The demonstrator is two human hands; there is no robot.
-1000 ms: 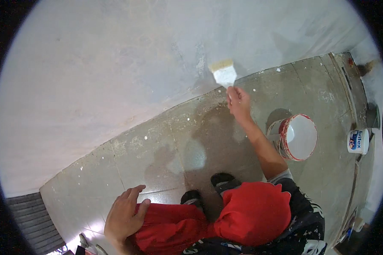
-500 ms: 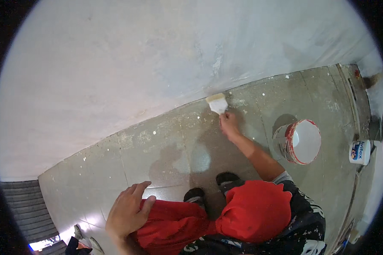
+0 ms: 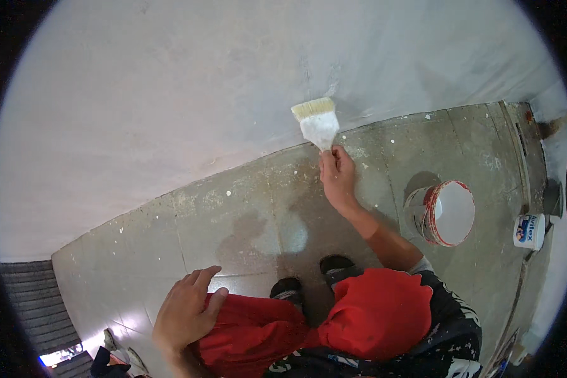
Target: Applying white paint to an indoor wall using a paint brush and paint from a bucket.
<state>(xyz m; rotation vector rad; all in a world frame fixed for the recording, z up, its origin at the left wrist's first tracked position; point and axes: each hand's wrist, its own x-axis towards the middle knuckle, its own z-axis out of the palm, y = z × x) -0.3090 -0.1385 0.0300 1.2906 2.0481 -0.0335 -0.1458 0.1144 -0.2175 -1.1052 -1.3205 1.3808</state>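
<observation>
A wide paintbrush (image 3: pixel 320 128) with pale bristles and white paint over its body is held by the handle in my right hand (image 3: pixel 339 179), its fingers closed round it. The bristles are up against the lower part of the whitish wall (image 3: pixel 189 94), just above where it meets the floor; whether they touch it I cannot tell. My left hand (image 3: pixel 186 312) holds nothing. Its fingers are apart, over my left knee in red trousers (image 3: pixel 249 334).
To the right on the grey tiled floor (image 3: pixel 233 220) stands a paint bucket (image 3: pixel 431 214) with a red, paint-smeared rim. A smaller white tub (image 3: pixel 528 231) is farther right, near the side wall. Another person's shoe (image 3: pixel 134 360) shows at the lower left, near a dark ribbed shutter (image 3: pixel 36 305).
My right hand has raised the paintbrush from the wall's foot to higher on the wall, with the bristles a little farther left. My left hand has barely shifted.
</observation>
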